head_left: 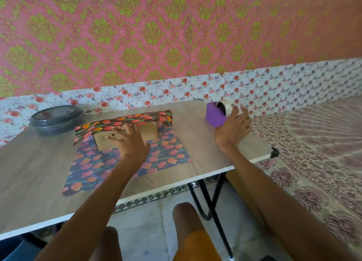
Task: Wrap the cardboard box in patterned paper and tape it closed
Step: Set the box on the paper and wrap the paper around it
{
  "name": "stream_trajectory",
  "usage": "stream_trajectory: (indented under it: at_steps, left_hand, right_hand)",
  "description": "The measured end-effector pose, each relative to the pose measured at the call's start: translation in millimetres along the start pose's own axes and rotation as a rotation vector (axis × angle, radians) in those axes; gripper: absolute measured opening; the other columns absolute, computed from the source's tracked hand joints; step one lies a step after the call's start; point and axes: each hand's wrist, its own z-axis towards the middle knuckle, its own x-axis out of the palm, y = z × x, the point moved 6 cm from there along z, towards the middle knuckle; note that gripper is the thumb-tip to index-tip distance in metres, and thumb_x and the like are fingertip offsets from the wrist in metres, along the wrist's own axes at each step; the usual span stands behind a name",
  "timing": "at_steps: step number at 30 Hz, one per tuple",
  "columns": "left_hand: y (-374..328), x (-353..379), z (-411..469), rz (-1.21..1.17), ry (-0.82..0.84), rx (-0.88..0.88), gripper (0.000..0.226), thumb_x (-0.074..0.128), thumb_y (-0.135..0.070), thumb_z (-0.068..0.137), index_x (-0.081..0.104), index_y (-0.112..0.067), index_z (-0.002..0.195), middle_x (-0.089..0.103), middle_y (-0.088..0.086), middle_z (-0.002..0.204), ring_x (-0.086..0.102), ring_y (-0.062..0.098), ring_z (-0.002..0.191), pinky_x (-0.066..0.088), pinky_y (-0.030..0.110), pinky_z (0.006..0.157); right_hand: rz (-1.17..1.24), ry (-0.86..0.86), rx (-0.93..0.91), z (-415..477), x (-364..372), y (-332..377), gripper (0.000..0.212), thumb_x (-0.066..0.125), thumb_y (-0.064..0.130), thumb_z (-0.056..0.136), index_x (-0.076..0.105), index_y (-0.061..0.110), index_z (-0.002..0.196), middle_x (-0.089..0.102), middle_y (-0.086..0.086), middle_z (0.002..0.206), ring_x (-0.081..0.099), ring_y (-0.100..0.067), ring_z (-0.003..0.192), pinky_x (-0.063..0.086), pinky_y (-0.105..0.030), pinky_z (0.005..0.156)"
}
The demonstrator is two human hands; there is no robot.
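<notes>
Box: the brown cardboard box (149,132) sits on dark tulip-print wrapping paper (168,155) mid-way across the wood-grain counter (39,172), with the far flap folded over it.
Left hand (131,141): fingers spread, pressing that flap down.
Right hand (233,129): at 2 o'clock, touching the purple tape dispenser (215,117); I can't tell whether it is pinching.

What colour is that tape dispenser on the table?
The tape dispenser is purple; the head view shows it best.

Left hand (131,141) on cardboard box (148,132), right hand (233,127) at purple tape dispenser (215,116)
</notes>
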Motion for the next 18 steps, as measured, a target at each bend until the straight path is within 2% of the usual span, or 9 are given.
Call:
stream_trajectory:
  at_steps: [1, 3, 5, 8, 11, 15, 18]
  left_hand:
    - [-2, -1, 0, -0.011, -0.007, -0.003, 0.080, 0.047, -0.060, 0.090, 0.023, -0.008, 0.144, 0.024, 0.020, 0.149, 0.019, 0.056, 0.140, 0.026, 0.070, 0.108]
    - [-5, -2, 0, -0.014, -0.020, -0.009, 0.079, 0.048, -0.060, 0.090, 0.023, -0.009, 0.144, 0.024, 0.019, 0.148, 0.020, 0.056, 0.140, 0.027, 0.070, 0.107]
    - [-5, -1, -1, -0.002, -0.040, -0.019, 0.078, 0.049, -0.060, 0.090, 0.024, -0.009, 0.143, 0.024, 0.018, 0.147, 0.022, 0.055, 0.139, 0.030, 0.068, 0.106]
    - [-4, -1, -2, 0.012, -0.055, -0.023, 0.076, 0.049, -0.060, 0.090, 0.024, -0.010, 0.142, 0.027, 0.017, 0.146, 0.024, 0.053, 0.139, 0.033, 0.066, 0.106]
    - [-1, -2, -3, 0.036, -0.068, -0.006, 0.074, 0.048, -0.059, 0.091, 0.024, -0.011, 0.142, 0.026, 0.016, 0.147, 0.025, 0.052, 0.139, 0.034, 0.065, 0.106]
    - [6, -5, -7, 0.067, -0.117, 0.004, 0.068, 0.052, -0.053, 0.092, 0.026, -0.014, 0.141, 0.028, 0.013, 0.145, 0.029, 0.046, 0.137, 0.038, 0.061, 0.103]
    - [11, -2, -7, 0.085, -0.125, 0.019, 0.064, 0.053, -0.045, 0.092, 0.026, -0.018, 0.143, 0.028, 0.012, 0.149, 0.029, 0.045, 0.138, 0.038, 0.061, 0.104]
  right_hand:
    - [0.027, 0.065, 0.055, 7, 3, -10, 0.092, 0.083, 0.021, 0.069, 0.031, 0.015, 0.145, 0.028, -0.018, 0.151, 0.035, -0.041, 0.132, 0.036, -0.054, 0.100]
    - [0.061, 0.166, 0.120, 16, 8, -24, 0.092, 0.080, 0.024, 0.075, 0.025, 0.014, 0.148, 0.036, -0.021, 0.146, 0.043, -0.044, 0.126, 0.044, -0.055, 0.097]
    - [0.037, 0.176, 0.098, 20, 6, -29, 0.089, 0.081, 0.031, 0.075, 0.029, 0.013, 0.146, 0.049, -0.019, 0.135, 0.055, -0.042, 0.115, 0.051, -0.051, 0.088]
    - [0.030, 0.159, 0.073, 19, -1, -21, 0.085, 0.085, 0.041, 0.070, 0.041, 0.012, 0.137, 0.057, -0.014, 0.126, 0.063, -0.037, 0.106, 0.053, -0.044, 0.081]
    - [0.058, 0.175, 0.061, 9, 4, -4, 0.084, 0.086, 0.043, 0.067, 0.045, 0.011, 0.133, 0.060, -0.011, 0.125, 0.064, -0.035, 0.105, 0.054, -0.043, 0.081]
    - [0.087, 0.269, -0.025, -6, 22, 31, 0.090, 0.087, 0.044, 0.066, 0.041, 0.010, 0.136, 0.057, -0.013, 0.127, 0.063, -0.037, 0.108, 0.053, -0.043, 0.083]
    - [0.068, 0.321, -0.057, -17, 36, 59, 0.087, 0.085, 0.044, 0.070, 0.039, 0.011, 0.136, 0.053, -0.014, 0.127, 0.061, -0.038, 0.108, 0.051, -0.042, 0.081]
